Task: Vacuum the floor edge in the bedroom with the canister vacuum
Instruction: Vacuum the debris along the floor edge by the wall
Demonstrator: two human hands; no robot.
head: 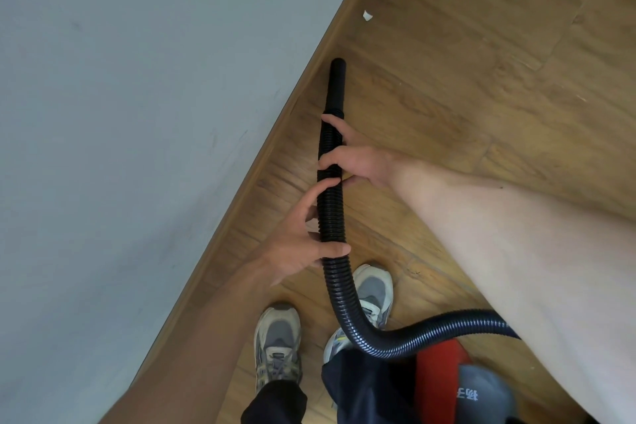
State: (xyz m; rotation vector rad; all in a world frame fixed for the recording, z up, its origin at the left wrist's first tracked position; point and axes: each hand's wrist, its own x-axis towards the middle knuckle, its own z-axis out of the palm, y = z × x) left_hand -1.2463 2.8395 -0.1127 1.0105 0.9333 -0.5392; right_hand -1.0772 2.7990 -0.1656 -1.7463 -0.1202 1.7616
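- The hose (332, 217), black and ribbed, is held in both hands above the floor (481, 79), running roughly along the floor's left edge.
- The right hand (358, 162) is wrapped round the upper hose just below the nozzle (337, 86); its fingertips are curled over the hose's left side.
- The left hand (303, 241) is set lower on the hose; its thumb is laid across the front, its index finger is stretched up along the ribs, and the other fingers are hidden behind, so the hose is gripped.
- The nozzle, smooth and black, is pointed away from the person, with its tip just beside the skirting (275, 134); whether the floor is touched cannot be told.
- Below the left hand the hose is bent right and is lost behind the right forearm, near the red and grey canister (444, 379) at the floor's near edge.
- A grey wall (137, 113) is seen left of the skirting.
- Two white scraps (367, 15) are seen on the floor by its left edge, beyond the nozzle.
- Two grey shoes (278, 344) are planted on the floor under the hose.
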